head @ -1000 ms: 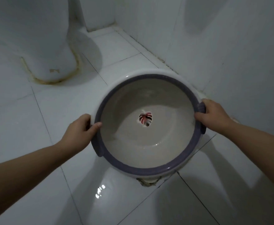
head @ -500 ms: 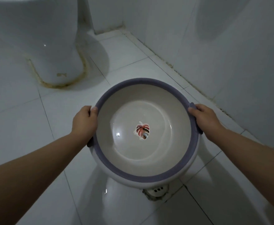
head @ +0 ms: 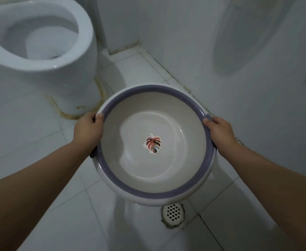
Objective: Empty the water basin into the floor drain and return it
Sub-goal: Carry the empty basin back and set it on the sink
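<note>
Two hands, left hand [head: 88,130], right hand [head: 220,131], grip one basin [head: 155,192]; one floor drain [head: 173,212] beneath.

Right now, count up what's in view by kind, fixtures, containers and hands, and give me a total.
Fixtures: 2, white ceramic toilet and round perforated floor drain
Containers: 1, white plastic basin with purple rim
Hands: 2, left hand and right hand, both gripping the basin's rim
Total: 5

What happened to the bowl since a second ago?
The basin tipped back level and rose, uncovering the floor drain it had hidden; little water is left inside. The view lifted too, showing the toilet bowl. Left hand and right hand kept the same grip on the rim.
</note>
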`<state>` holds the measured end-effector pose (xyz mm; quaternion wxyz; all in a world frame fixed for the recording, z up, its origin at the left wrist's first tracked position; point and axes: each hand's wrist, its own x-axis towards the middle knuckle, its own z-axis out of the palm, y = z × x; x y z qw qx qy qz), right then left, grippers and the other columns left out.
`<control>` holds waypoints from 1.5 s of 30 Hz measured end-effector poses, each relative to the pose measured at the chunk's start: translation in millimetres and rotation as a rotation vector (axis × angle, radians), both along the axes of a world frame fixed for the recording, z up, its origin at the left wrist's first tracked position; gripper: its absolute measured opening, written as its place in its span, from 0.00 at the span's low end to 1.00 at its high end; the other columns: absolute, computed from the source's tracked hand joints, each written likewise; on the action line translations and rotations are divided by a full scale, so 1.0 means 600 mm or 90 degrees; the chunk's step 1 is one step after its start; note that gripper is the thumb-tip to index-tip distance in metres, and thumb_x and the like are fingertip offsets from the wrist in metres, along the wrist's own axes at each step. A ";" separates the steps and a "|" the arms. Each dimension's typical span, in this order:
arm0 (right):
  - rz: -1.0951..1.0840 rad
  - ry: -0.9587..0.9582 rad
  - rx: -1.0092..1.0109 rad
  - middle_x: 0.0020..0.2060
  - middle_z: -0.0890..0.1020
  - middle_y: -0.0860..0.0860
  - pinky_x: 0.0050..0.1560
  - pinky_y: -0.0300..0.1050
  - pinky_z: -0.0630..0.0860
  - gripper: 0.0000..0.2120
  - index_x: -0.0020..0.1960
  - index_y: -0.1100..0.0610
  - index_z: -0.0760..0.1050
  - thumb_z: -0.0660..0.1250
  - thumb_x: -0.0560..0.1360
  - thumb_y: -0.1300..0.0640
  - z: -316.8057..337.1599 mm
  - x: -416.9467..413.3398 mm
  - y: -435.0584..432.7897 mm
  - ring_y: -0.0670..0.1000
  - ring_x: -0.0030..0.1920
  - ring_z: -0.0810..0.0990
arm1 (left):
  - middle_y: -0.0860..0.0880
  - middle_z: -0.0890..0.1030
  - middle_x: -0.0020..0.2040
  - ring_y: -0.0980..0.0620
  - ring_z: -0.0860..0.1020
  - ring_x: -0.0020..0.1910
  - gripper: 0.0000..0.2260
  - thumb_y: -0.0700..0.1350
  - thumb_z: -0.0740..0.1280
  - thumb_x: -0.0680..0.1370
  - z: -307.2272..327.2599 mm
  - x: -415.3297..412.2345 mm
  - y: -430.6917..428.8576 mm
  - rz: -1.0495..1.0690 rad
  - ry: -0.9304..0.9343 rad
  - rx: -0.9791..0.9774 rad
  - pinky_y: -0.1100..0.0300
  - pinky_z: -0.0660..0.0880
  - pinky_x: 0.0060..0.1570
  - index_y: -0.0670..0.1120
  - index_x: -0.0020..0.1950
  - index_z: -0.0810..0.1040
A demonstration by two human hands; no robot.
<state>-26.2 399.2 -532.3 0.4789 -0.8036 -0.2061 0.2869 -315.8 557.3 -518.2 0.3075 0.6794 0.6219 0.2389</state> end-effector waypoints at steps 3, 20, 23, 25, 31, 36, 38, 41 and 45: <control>0.001 0.010 -0.010 0.32 0.77 0.50 0.33 0.40 0.71 0.08 0.40 0.58 0.76 0.63 0.74 0.54 0.093 -0.007 0.000 0.48 0.33 0.75 | 0.44 0.76 0.37 0.45 0.73 0.38 0.14 0.49 0.55 0.79 0.099 -0.006 -0.001 -0.002 0.007 -0.007 0.55 0.67 0.39 0.42 0.47 0.77; -0.077 0.010 0.025 0.34 0.78 0.54 0.39 0.44 0.72 0.08 0.40 0.59 0.76 0.64 0.74 0.55 0.787 -0.025 -0.108 0.52 0.35 0.76 | 0.48 0.75 0.33 0.44 0.75 0.38 0.13 0.51 0.56 0.78 0.800 0.012 -0.046 -0.082 -0.042 -0.012 0.52 0.73 0.42 0.44 0.44 0.76; -0.120 -0.011 0.053 0.38 0.80 0.56 0.42 0.46 0.74 0.09 0.41 0.61 0.78 0.64 0.74 0.56 0.874 -0.022 -0.159 0.54 0.39 0.77 | 0.49 0.73 0.31 0.47 0.73 0.34 0.13 0.51 0.57 0.77 0.889 0.040 -0.065 -0.123 -0.046 0.007 0.57 0.70 0.34 0.44 0.42 0.76; -0.158 -0.017 0.066 0.39 0.80 0.56 0.41 0.45 0.74 0.11 0.47 0.64 0.78 0.64 0.75 0.55 0.922 -0.016 -0.204 0.54 0.39 0.78 | 0.48 0.73 0.30 0.46 0.72 0.33 0.15 0.50 0.57 0.76 0.941 0.068 -0.082 -0.166 -0.056 0.029 0.57 0.67 0.34 0.42 0.40 0.76; -0.294 -0.009 0.109 0.39 0.81 0.52 0.39 0.44 0.76 0.05 0.40 0.51 0.76 0.65 0.74 0.52 1.012 -0.003 -0.365 0.52 0.39 0.80 | 0.43 0.76 0.39 0.46 0.73 0.37 0.10 0.48 0.59 0.78 1.032 0.182 -0.165 -0.307 -0.124 0.027 0.58 0.68 0.39 0.46 0.45 0.77; -0.399 -0.018 0.126 0.38 0.83 0.51 0.38 0.44 0.76 0.05 0.41 0.51 0.78 0.65 0.74 0.52 1.047 0.000 -0.509 0.52 0.39 0.82 | 0.43 0.76 0.36 0.46 0.73 0.35 0.11 0.48 0.59 0.77 1.065 0.275 -0.260 -0.421 -0.131 0.023 0.57 0.69 0.32 0.43 0.41 0.76; -0.435 -0.021 0.125 0.40 0.83 0.53 0.39 0.45 0.76 0.06 0.42 0.53 0.78 0.64 0.74 0.53 1.057 0.002 -0.572 0.53 0.39 0.81 | 0.42 0.75 0.36 0.46 0.73 0.36 0.12 0.48 0.59 0.76 1.074 0.310 -0.311 -0.453 -0.133 0.023 0.54 0.70 0.37 0.42 0.39 0.77; -0.482 -0.016 0.127 0.44 0.82 0.57 0.43 0.48 0.75 0.09 0.47 0.59 0.78 0.64 0.75 0.54 1.064 0.005 -0.665 0.56 0.42 0.80 | 0.41 0.74 0.34 0.46 0.71 0.35 0.13 0.48 0.60 0.75 1.082 0.361 -0.391 -0.501 -0.140 0.017 0.55 0.67 0.37 0.40 0.38 0.77; -0.528 -0.017 0.103 0.43 0.80 0.61 0.44 0.49 0.72 0.15 0.53 0.66 0.76 0.62 0.76 0.54 1.071 0.004 -0.800 0.57 0.42 0.78 | 0.40 0.75 0.34 0.46 0.73 0.34 0.16 0.47 0.61 0.75 1.088 0.426 -0.513 -0.551 -0.128 0.004 0.55 0.68 0.37 0.36 0.41 0.79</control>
